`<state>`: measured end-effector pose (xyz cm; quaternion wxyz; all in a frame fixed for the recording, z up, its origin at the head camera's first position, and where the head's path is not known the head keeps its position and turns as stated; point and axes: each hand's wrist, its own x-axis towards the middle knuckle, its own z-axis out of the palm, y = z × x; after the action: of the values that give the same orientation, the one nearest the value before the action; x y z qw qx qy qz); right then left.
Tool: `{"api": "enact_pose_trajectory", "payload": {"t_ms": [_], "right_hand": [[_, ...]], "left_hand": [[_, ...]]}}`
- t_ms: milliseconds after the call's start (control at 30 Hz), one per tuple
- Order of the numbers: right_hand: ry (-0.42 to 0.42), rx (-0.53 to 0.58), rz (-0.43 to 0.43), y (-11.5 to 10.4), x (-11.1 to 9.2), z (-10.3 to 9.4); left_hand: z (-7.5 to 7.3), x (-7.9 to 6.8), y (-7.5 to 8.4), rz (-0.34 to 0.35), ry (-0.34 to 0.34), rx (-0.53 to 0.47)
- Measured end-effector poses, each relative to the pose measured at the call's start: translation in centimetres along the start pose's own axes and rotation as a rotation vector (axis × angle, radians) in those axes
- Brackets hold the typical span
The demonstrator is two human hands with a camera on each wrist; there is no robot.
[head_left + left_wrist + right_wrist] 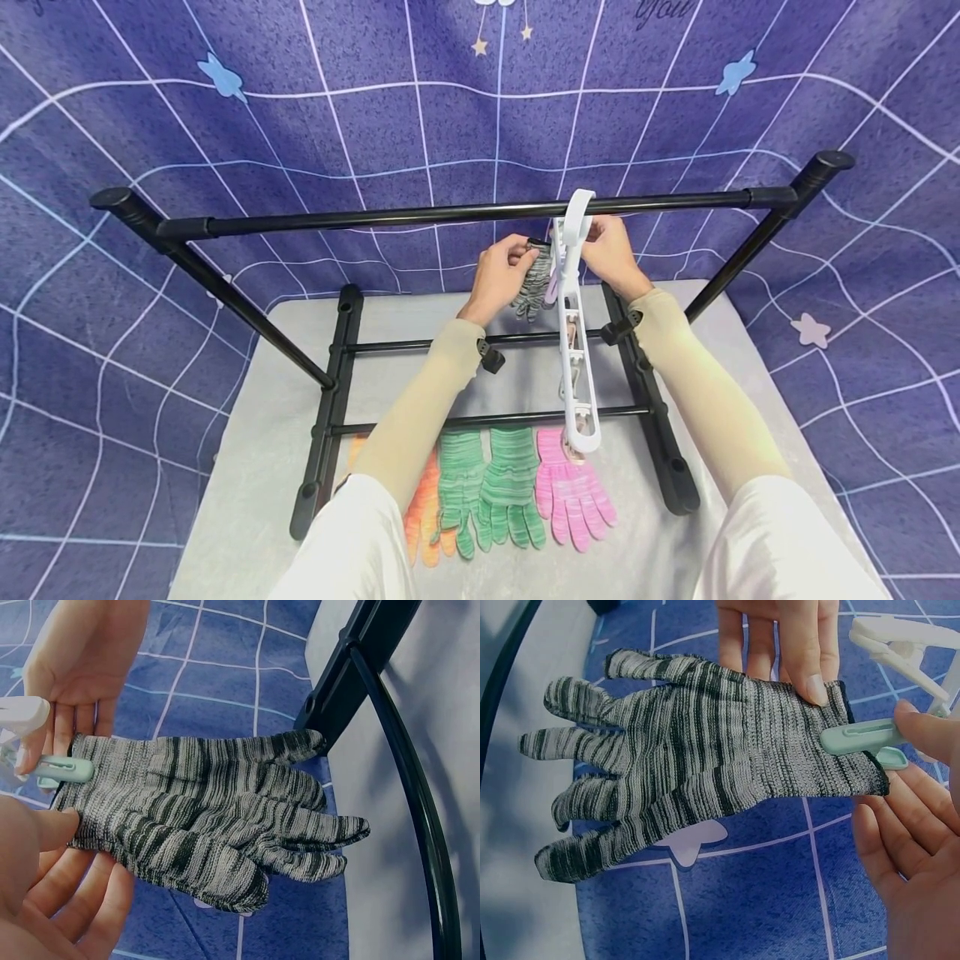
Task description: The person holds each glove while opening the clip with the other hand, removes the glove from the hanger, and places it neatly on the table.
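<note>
A black-and-grey striped knit glove hangs fingers down at the white hanger on the rail. My left hand pinches one side of its cuff between thumb and fingers. With thumb and fingers, my right hand pinches the tail of a mint-green clip. One jaw of the clip lies over the cuff's outer face and the other shows at the cuff's edge. In the left wrist view the right hand is beside the clip, across the cuff from the left thumb.
A black rack with a top rail stands on the grey table. Orange, green and pink gloves lie at its front. More clips line the hanger. A purple-blue gridded cloth hangs behind.
</note>
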<state>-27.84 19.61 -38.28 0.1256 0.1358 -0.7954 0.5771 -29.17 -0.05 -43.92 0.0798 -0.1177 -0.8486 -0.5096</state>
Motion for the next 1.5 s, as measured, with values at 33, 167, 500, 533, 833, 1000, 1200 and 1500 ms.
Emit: {"api": "enact_pose_trajectory", "payload": {"t_ms": [33, 167, 500, 533, 833, 1000, 1200, 1500], "right_hand": [[0.0, 0.004, 0.002, 0.1, 0.0, 0.0], [-0.001, 0.024, 0.004, 0.3, 0.1, 0.1], [0.013, 0.044, 0.001, 0.3, 0.0, 0.2], [0.014, 0.043, 0.001, 0.3, 0.0, 0.2], [0.023, 0.055, -0.015, 0.4, -0.2, 0.3], [0.03, 0.079, -0.016, 0.5, -0.2, 0.3], [0.028, 0.087, 0.0, 0.6, -0.2, 0.3], [0.014, 0.15, -0.006, 0.7, -0.2, 0.3]], "left_hand": [[0.0, 0.0, 0.0, 0.0, 0.002, -0.002], [0.1, -0.1, -0.1, -0.002, 0.011, -0.002], [0.0, -0.3, -0.2, 0.013, 0.017, 0.006], [0.0, -0.4, -0.3, 0.013, 0.018, 0.008], [0.0, -0.5, -0.5, 0.012, 0.028, 0.014], [-0.2, -0.7, -0.7, 0.004, 0.024, 0.017], [-0.4, -1.1, -1.0, -0.012, 0.036, 0.014], [-0.5, -1.3, -1.5, -0.039, 0.034, 0.03]]}}
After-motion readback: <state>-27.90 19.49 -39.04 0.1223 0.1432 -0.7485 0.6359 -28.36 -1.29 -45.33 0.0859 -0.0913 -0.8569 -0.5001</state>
